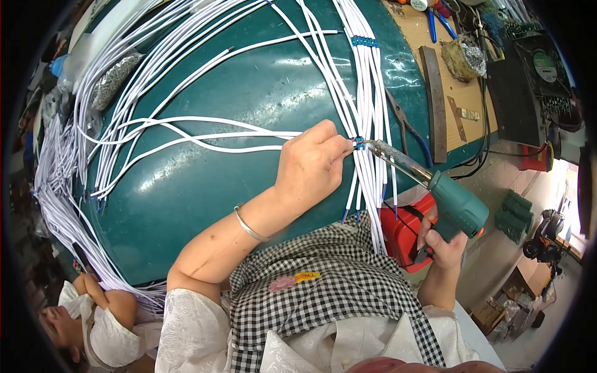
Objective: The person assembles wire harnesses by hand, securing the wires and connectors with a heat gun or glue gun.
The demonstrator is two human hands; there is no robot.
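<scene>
Checked apron [336, 292] below; the right hand [444, 245] grips a green soldering gun [457, 208], tip at the blue-tipped white wires [367, 155] pinched by the left hand [311, 165] on the green tabletop [249, 93] (fingertips close: a slip would likely burn them).

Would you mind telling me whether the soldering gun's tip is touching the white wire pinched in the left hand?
Touching. In the head view the soldering gun tip meets the blue-marked end of the white wire directly beside the left hand fingers, with no visible gap.
</scene>
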